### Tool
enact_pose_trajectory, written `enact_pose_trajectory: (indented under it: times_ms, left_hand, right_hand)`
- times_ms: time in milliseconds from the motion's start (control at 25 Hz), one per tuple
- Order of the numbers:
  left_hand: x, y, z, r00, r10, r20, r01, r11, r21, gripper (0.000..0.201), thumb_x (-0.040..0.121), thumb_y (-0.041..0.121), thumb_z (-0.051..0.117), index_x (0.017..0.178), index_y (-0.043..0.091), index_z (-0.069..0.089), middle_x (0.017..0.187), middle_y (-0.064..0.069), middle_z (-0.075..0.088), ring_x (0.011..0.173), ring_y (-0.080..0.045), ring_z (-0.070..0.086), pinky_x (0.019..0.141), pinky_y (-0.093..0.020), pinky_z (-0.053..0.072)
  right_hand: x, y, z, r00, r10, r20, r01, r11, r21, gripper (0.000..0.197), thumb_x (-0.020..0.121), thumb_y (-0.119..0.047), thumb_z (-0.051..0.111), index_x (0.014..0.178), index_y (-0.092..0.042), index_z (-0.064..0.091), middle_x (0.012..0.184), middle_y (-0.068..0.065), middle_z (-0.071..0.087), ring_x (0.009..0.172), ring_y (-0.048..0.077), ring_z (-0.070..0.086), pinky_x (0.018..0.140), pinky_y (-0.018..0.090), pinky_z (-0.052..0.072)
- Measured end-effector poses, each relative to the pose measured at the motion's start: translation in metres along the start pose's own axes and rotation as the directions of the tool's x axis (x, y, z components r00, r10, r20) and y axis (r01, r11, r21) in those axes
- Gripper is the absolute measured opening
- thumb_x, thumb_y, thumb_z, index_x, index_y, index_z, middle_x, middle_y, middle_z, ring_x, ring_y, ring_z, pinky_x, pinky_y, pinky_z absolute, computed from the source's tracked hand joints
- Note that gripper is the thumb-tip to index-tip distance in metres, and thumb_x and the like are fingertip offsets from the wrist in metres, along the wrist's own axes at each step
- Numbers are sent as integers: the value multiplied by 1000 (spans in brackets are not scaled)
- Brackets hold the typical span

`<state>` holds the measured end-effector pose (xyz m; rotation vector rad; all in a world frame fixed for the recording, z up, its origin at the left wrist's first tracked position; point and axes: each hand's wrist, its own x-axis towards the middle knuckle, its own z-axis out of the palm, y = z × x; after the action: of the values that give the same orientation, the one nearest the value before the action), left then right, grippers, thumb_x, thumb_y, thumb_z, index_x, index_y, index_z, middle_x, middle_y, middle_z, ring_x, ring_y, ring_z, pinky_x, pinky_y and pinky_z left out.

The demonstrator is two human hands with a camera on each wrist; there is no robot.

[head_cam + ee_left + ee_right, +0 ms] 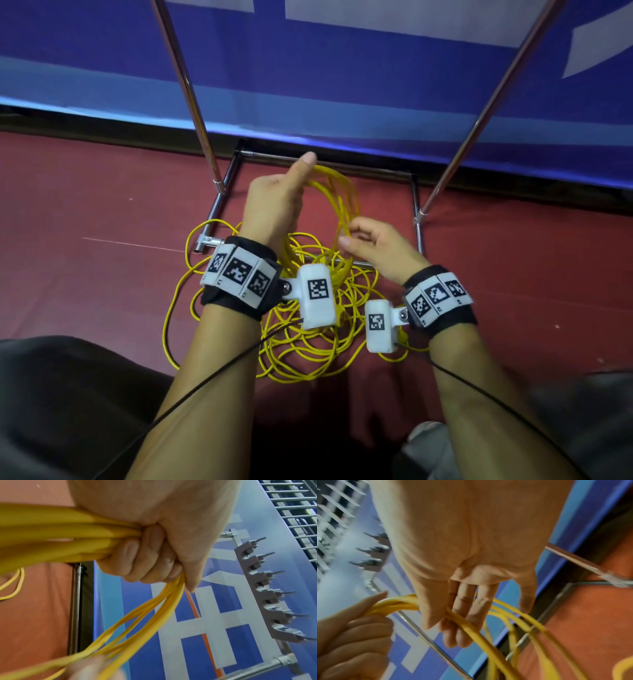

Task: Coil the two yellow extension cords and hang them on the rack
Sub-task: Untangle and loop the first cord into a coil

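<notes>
My left hand is raised over the rack's base and grips a bundle of several loops of yellow cord. The left wrist view shows the fingers curled tightly round that bundle. To its right, my right hand pinches one strand of the same cord between thumb and fingers, just below the loops. More yellow cord lies in a loose tangle on the red floor under both wrists. I cannot tell the two cords apart in the tangle.
The metal rack stands ahead: its base frame is on the red floor, and two uprights rise against a blue banner. A grey bar of hooks sits high on the rack. My dark-clad knees flank the tangle.
</notes>
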<state>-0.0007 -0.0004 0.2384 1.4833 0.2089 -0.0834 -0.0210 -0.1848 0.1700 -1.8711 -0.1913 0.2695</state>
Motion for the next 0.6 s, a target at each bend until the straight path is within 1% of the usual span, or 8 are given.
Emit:
enact_pose_trajectory:
  times_ms: [80,160,240,280,360,480,520,600]
  left_hand:
    - [3,-2,-10,998,-5,-63,5,1000,-2,57,90,46,67,52,23,31,45,6,24,39,-12,18,40,-21,17]
    - [6,-4,-17,999,-24,-41,26,998,50,54,91,48,64,55,22,36,47,5,28,41,-12,20,42,-21,17]
    - [6,-6,-21,998,-60,0,59,990,127,51,93,51,60,57,20,42,50,2,33,42,-12,24,44,-22,17]
    - [5,-5,-21,997,-78,8,76,984,160,50,94,52,58,59,19,45,49,3,36,42,-12,26,43,-22,19]
    - [3,-3,-20,994,-106,12,102,977,186,49,96,53,54,62,17,50,46,5,41,40,-10,32,41,-20,23]
    - [1,2,-15,987,-152,42,143,974,176,51,93,57,54,63,16,53,49,2,45,42,-12,36,43,-20,28]
    - [0,3,-13,984,-161,73,147,974,174,52,93,57,55,62,16,53,49,2,43,42,-12,35,42,-20,28]
    - [-2,1,-6,975,-143,170,114,979,167,50,93,54,58,59,19,46,47,3,32,42,-13,25,42,-22,19]
  right_hand:
    - [-2,11,0,998,29,-62,-30,999,-27,16,95,-9,58,85,-22,57,71,-1,60,65,5,54,72,26,45]
    - [-1,7,-7,971,-33,-237,12,996,-89,17,97,-12,56,84,-22,57,66,-6,53,58,0,47,62,18,41]
    - [1,-7,-17,914,-143,-380,82,982,-171,11,97,-19,56,88,-22,59,67,-9,50,59,0,43,60,18,37]
    - [2,-15,-21,893,-201,-403,118,968,-221,9,96,-23,56,89,-22,62,68,-7,52,62,3,44,61,21,37]
    - [2,-30,-24,875,-274,-399,154,939,-307,13,93,-30,57,91,-21,66,73,0,61,67,13,51,67,28,41]
    - [0,-46,-21,883,-323,-340,171,897,-408,15,89,-28,62,94,-18,72,80,0,67,70,14,56,69,26,43]
    - [-1,-49,-20,884,-340,-320,185,885,-428,15,87,-28,63,95,-18,73,81,1,68,71,15,57,69,27,43]
    - [-1,-53,-17,874,-371,-315,204,868,-453,15,87,-28,63,93,-19,72,76,1,66,65,12,52,64,27,40]
